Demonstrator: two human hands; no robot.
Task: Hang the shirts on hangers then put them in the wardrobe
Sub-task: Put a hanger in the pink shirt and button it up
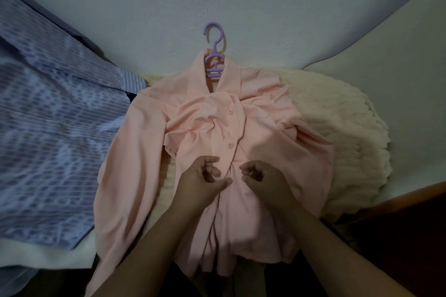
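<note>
Pink shirt [205,132] hides purple hanger [213,55] shoulders (hook shows); hem cut off

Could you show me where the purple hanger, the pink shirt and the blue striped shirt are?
purple hanger [214,43]: head view, on the stem below its hook.
pink shirt [200,118]: head view, on its chest.
blue striped shirt [55,128]: head view, on its body panel.
</note>
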